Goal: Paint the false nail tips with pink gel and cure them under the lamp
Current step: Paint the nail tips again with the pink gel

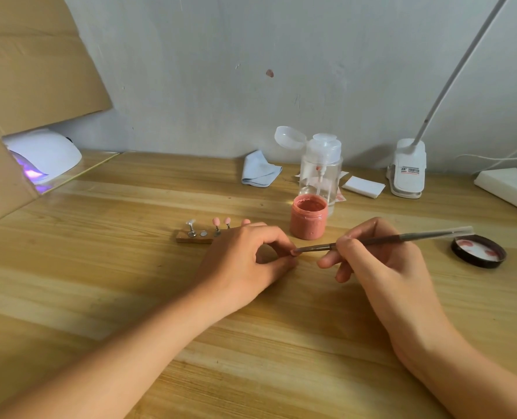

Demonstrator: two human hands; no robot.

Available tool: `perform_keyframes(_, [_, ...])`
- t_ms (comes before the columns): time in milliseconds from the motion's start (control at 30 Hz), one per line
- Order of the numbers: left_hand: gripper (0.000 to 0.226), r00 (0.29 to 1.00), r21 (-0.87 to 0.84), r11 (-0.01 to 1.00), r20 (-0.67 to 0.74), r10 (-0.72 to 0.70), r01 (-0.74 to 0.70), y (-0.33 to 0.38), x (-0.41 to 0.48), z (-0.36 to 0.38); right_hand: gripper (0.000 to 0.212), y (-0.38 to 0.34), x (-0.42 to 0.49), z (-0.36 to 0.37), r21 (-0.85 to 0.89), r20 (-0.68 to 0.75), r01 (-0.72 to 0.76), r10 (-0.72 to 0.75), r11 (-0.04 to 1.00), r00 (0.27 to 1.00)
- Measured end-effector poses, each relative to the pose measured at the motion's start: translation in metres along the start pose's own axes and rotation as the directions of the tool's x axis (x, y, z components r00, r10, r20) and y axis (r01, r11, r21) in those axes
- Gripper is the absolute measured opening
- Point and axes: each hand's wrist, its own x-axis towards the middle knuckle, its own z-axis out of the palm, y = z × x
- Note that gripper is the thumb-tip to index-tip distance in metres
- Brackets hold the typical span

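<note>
- Head view: the left hand [245,255] has its fingers [276,237] pinching one nail tip [293,252] just above the counter [130,267]. The right hand [381,261] pinches the brush [381,238] low on its shaft, bristles touching the tip.
- Best, I'd say, to brace both hands on the wood and lay thin, even strokes, keeping gel off the skin.
- The open jar of pink gel [308,217] stands just behind the hands. Painted tips [216,221] stand on the wooden stand [190,239].
- The lamp [45,155] glows far left, well apart.

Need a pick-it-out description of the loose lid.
On the wooden table, go right, past the right hand holding the brush. The lid lies alone there, inside up: a black rim round a white liner smeared pink, unlike the upright pink jar farther left.
</note>
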Motion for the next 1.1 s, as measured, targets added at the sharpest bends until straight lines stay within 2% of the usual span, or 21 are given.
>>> perform_keyframes(200, [0.009,1.0,-0.002,1.0,-0.005,0.005,-0.005,-0.0005,-0.0007,0.0001,0.007,0.0006,-0.0006,-0.001,0.0,-0.01,0.002,-0.002,1.0,1.0])
perform_keyframes(367, [0.021,1.0,0.013,1.0,-0.008,0.006,-0.006,0.0007,-0.0001,-0.0014,0.006,0.0008,0.0006,-0.0018,0.005,-0.038,0.015,-0.015,1.0,0.999])
perform_keyframes(667, [0.008,1.0,-0.01,1.0,0.004,0.0,0.0,-0.0012,0.0,-0.0003,0.004,0.0008,0.0016,-0.0014,0.024,-0.04,-0.011,0.012,1.0,0.999])
perform_keyframes(867, [0.009,1.0,0.015,1.0,-0.022,0.015,-0.014,-0.0015,0.0005,0.0006,0.003,0.0001,0.0006,0.0,0.03,-0.002,-0.01,0.011,1.0,1.0])
perform_keyframes(1100, [0.011,1.0,-0.028,1.0,-0.015,0.013,-0.013,-0.0001,0.0,-0.0001,0.007,0.0001,0.0011,-0.0012,0.019,-0.033,-0.024,0.024,1.0,0.999])
